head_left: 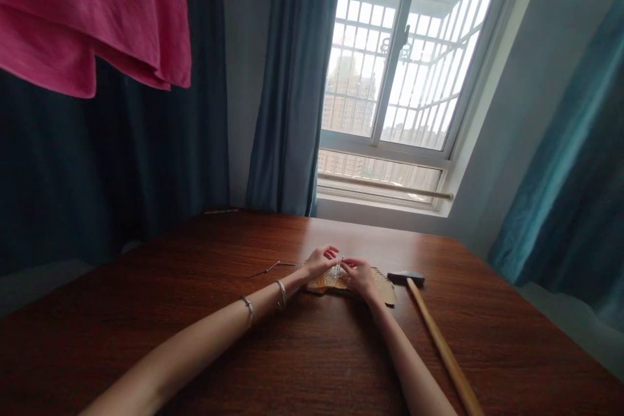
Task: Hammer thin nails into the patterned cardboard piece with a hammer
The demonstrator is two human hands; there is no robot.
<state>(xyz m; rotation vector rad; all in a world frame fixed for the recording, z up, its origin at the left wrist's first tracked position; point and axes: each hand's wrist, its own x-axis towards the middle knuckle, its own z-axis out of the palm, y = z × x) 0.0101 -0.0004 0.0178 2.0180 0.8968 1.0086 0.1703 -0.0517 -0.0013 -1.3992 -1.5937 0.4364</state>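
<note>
On the table lies a flat tan board with a speckled, pitted top and a brown sheet edge at its right. Several thin, upright nail-like pins show between my hands above it. My right hand is closed in a pinch at one of these pins, coming from the right. From the left, my left hand reaches over the board, thumb and forefinger close together by the pins and the other fingers raised. What its fingertips hold is too small to make out. My hands hide much of the board.
A hammer with a dark head and long wooden handle lies right of the board. Thin dark rods lie to its left. The brown table ends near a window and curtains. Pink cloth hangs upper left.
</note>
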